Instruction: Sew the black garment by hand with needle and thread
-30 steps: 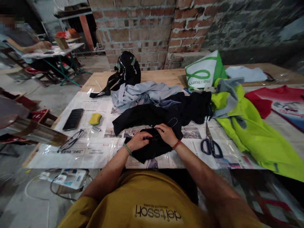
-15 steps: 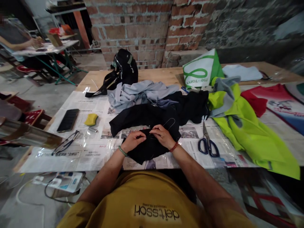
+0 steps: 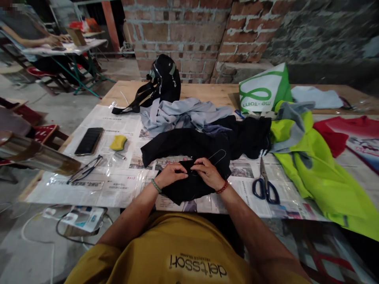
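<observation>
A black piece of cloth (image 3: 183, 190) lies on the newspaper in front of me, its upper part bunched under my fingers. My left hand (image 3: 171, 175), with a green bead bracelet, pinches the cloth between thumb and forefinger. Close beside it, my right hand (image 3: 209, 174), wearing a red bracelet, has thumb and fingertips pressed together at the cloth; what they pinch is too small to make out. A pale thread (image 3: 220, 155) loops over the black fabric behind the right hand. Blue-handled scissors (image 3: 264, 185) lie to the right, apart from both hands.
Left are a phone (image 3: 89, 141), yellow sponge (image 3: 118, 142), glasses (image 3: 85, 169) and metal flask (image 3: 41, 152). Behind the cloth lie grey clothing (image 3: 183, 114), a black bag (image 3: 167, 79) and a green-white bag (image 3: 263, 88). A yellow-green jacket (image 3: 319, 169) covers the right side. Another person sits far left.
My view has turned slightly left, so most things appear farther right. Both hands stay together on the black cloth, with only slight finger movement.
</observation>
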The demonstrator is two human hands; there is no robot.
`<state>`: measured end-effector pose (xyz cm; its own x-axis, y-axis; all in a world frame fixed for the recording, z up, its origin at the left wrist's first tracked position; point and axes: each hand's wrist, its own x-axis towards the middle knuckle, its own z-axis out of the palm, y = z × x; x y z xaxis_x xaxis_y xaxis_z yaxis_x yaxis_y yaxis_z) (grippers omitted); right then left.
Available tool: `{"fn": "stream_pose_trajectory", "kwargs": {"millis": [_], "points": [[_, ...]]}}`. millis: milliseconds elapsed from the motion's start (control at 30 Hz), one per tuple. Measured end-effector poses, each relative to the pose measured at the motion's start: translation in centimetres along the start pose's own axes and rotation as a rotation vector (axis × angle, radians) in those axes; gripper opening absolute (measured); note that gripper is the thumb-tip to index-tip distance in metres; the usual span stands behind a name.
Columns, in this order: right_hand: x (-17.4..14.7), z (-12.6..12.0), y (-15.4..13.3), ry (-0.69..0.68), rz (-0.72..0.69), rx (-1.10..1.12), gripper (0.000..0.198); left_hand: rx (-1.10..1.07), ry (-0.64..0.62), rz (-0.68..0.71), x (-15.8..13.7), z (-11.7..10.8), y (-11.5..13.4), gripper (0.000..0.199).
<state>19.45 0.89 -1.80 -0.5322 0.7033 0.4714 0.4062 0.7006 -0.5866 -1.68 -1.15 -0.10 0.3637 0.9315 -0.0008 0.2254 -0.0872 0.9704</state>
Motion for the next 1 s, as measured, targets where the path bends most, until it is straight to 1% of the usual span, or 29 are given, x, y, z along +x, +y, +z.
{"fn": "stream_pose_trajectory", "kwargs": {"millis": [133, 267, 367, 533, 733, 867, 933, 1000], "points": [[0.7, -0.7, -0.8, -0.042, -0.048, -0.052, 0.026, -0.015, 0.003, 0.066, 0.0, -0.1, 0.0, 0.011], [1.6, -1.6, -1.7, -0.103, -0.101, -0.042, 0.026, -0.023, 0.006, 0.067, -0.2, -0.1, 0.1, 0.011], [1.9, -1.8, -1.9, -0.117, -0.095, -0.027, 0.025, -0.029, -0.001, 0.067, -0.3, -0.2, 0.3, 0.010], [1.4, -1.1, -1.7, -0.098, -0.043, -0.009, 0.025, -0.035, -0.005, 0.074, -0.4, -0.2, 0.5, 0.010], [0.6, 0.0, -1.8, -0.085, 0.020, 0.112, 0.028, -0.007, -0.004, 0.083, -0.3, 0.0, 0.6, 0.009], [0.5, 0.1, -2.1, -0.075, 0.070, 0.188, 0.027, 0.000, -0.025, 0.084, -0.3, 0.0, 0.7, 0.009], [0.6, 0.0, -2.3, -0.069, 0.111, 0.247, 0.026, 0.001, -0.023, 0.081, -0.3, 0.0, 0.7, 0.010], [0.7, -0.2, -2.4, -0.058, 0.186, 0.327, 0.023, -0.001, -0.023, 0.078, -0.3, 0.0, 0.7, 0.009]]}}
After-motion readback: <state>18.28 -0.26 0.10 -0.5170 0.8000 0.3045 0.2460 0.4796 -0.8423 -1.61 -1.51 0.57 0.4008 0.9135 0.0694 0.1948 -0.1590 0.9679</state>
